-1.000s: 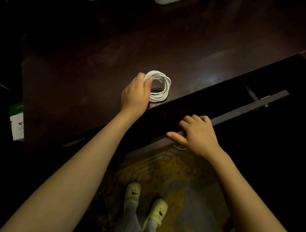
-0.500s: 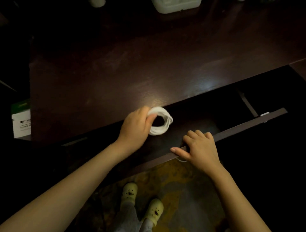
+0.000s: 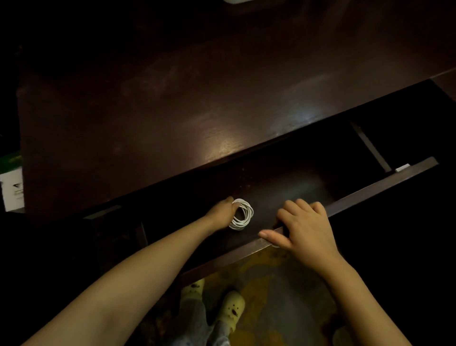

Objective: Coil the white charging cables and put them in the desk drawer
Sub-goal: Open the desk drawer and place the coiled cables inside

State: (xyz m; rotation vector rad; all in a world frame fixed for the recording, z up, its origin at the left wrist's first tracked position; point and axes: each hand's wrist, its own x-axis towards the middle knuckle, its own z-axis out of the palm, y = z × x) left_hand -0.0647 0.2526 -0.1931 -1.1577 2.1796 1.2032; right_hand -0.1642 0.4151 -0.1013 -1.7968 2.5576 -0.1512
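A coiled white charging cable [image 3: 243, 214] is down inside the open desk drawer [image 3: 355, 197], near its left part, just above or on the drawer floor. My left hand [image 3: 222, 213] reaches into the drawer and pinches the coil's left side. My right hand [image 3: 304, 228] grips the drawer's front edge to the right of the coil, fingers curled over the rim and thumb lying along it. The drawer's dark interior hides anything else in it.
The dark wooden desk top [image 3: 172, 111] stretches behind the drawer. A white object [image 3: 237, 1] shows at the top edge. A white and green box [image 3: 12, 187] sits at the far left. Below are my feet in yellow shoes [image 3: 229, 308] on a patterned floor.
My left hand carried the coil off the desk top, over the edge and down into the drawer. My right hand stayed on the drawer front.
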